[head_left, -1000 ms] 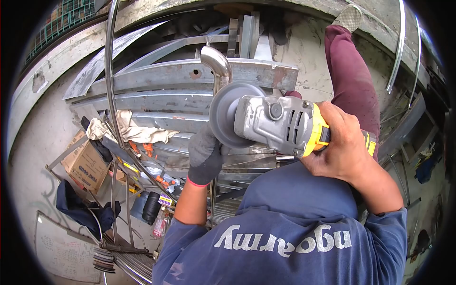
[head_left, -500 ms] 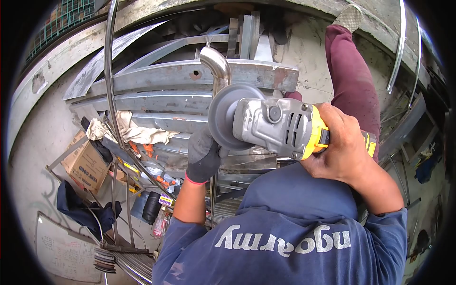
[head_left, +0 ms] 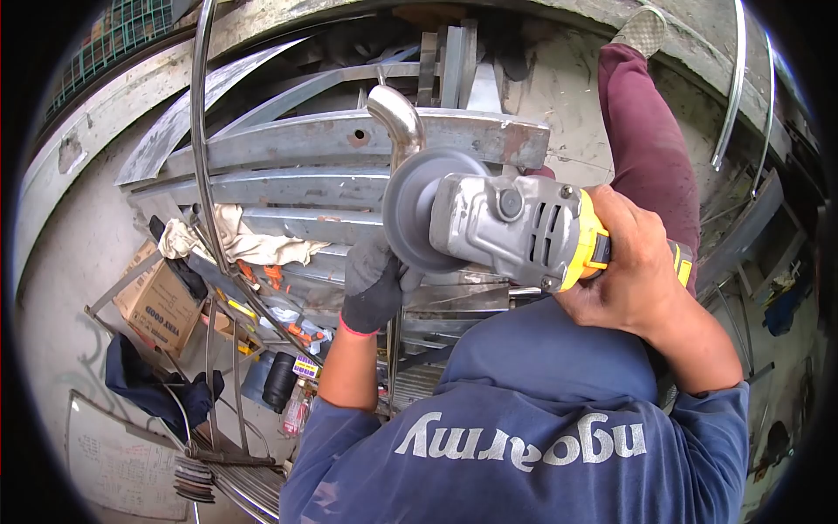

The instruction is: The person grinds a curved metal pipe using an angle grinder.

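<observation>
My right hand (head_left: 624, 262), bare, is wrapped round the body of an angle grinder (head_left: 502, 223) with a grey metal head and yellow-and-black housing. Its grey disc (head_left: 408, 214) faces left, in front of a shiny bent steel pipe (head_left: 397, 122). The pipe's curved end shows above the disc; its middle is hidden behind it. Left of the disc's lower edge, my left hand (head_left: 374, 284) in a dark grey glove is closed around the pipe's lower part. The disc's contact with the pipe cannot be made out.
Galvanised steel beams (head_left: 305, 188) lie beneath the pipe. A tall bent tube (head_left: 199, 113) stands at left, near a pale cloth (head_left: 262, 240). Further left are a cardboard box (head_left: 157, 301) and dark fabric (head_left: 157, 384). A black spool (head_left: 279, 382) sits by my left forearm.
The grinder has tipped slightly, its disc rising a little against the pipe. My right hand has shifted slightly with it; my left hand stays almost in place.
</observation>
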Motion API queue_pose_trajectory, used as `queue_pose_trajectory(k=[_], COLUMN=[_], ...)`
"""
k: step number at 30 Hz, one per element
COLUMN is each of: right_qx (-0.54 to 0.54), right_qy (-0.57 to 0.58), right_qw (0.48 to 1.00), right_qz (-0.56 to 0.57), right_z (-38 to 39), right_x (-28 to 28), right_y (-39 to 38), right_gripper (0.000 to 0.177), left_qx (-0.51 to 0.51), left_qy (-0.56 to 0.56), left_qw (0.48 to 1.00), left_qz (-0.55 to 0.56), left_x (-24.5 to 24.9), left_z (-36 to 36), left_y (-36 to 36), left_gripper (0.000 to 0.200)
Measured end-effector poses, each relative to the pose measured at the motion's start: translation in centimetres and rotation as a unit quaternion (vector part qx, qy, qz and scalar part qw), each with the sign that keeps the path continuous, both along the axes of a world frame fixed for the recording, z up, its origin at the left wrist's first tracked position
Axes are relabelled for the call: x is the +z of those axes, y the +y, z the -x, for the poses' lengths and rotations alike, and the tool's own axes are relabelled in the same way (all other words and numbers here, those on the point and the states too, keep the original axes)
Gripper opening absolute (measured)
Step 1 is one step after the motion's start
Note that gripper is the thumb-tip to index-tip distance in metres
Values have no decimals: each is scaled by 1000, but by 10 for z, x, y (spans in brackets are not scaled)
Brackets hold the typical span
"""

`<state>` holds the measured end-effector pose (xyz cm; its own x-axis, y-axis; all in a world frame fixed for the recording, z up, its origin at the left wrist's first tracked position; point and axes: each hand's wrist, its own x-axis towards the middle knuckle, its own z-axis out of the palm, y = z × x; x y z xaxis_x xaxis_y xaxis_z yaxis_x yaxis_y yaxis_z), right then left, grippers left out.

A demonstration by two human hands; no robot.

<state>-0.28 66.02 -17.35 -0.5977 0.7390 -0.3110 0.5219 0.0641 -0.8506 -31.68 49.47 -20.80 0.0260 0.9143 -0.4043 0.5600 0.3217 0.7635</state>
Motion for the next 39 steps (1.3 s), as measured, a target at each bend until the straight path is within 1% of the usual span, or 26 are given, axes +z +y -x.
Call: queue_pose_trajectory(k=[2,4,6,7,9,10,12,13,15,16,18,19,21,22,24,25,27,28,30,31,33,34,37,38,39], right_qx=[14,-5,-11,-4,10,12,-4,-12,-2,4,12,2,-17,-10,5,5,7,-12,-5,-2,1,-6,-16,-15,-14], right_qy=[8,-4,-6,-2,5,4,-6,-11,-3,-1,-1,-3,-6,-4,-3,-4,-5,-1,2,2,3,2,11,15,18], right_qw=[1000,1000,1000,1000,1000,1000,1000,1000,1000,1000,1000,1000,1000,1000,1000,1000,1000,1000,1000,1000,1000,1000,999,999,999], right_qz=[-2,7,4,3,2,-5,2,6,3,2,-7,-1,14,12,5,3,3,27,16,8,12,15,38,43,48], right_z=[-1,0,-1,-1,-1,-1,0,0,0,-1,-1,0,1,1,-1,-1,-1,1,1,0,-1,0,0,-2,-5], right_x=[0,1,-1,0,1,0,0,1,0,0,0,0,0,0,0,0,1,1,1,1,1,0,5,9,13], right_y=[-2,0,0,0,-1,-1,0,1,1,0,-2,-1,0,-1,-3,-1,0,2,1,1,2,3,9,12,15], right_gripper=[56,56,57,57,57,57,57,57,56,55,55,56,57,57,57,57,56,55,55,54,53,53,49,48,47], left_qx=[27,66,91,97,92,82,98,125,147,143,138,137,179,220,287,316,332,320,293,277,247,235,248,273,279], left_qy=[-38,-55,-75,-89,-80,-56,-60,-89,-122,-128,-136,-138,-206,-271,-351,-367,-402,-422,-403,-363,-313,-302,-338,-427,-447], left_qw=[999,994,988,986,990,994,992,983,974,977,978,977,955,927,878,861,836,829,848,873,902,909,880,832,818], left_qz=[8,67,102,106,77,44,58,103,119,91,73,84,117,136,155,157,169,178,179,169,164,168,226,228,232], left_x=[-4,2,7,8,4,-2,-1,9,8,0,-7,-6,-6,-8,-10,-8,-13,-18,-22,-14,-12,-15,-28,-29,-29], left_z=[0,1,0,-1,-4,-4,-2,-2,-3,-4,-1,3,7,8,4,-2,-1,6,11,6,6,12,25,23,19], left_y=[-3,1,5,6,5,1,-3,2,4,-1,-7,-10,-17,-18,-15,-11,-17,-21,-29,-18,-13,-18,-30,-28,-26], left_gripper=[26,26,29,32,35,34,34,33,32,33,33,33,33,34,37,38,42,45,48,48,49,49,48,47,46])
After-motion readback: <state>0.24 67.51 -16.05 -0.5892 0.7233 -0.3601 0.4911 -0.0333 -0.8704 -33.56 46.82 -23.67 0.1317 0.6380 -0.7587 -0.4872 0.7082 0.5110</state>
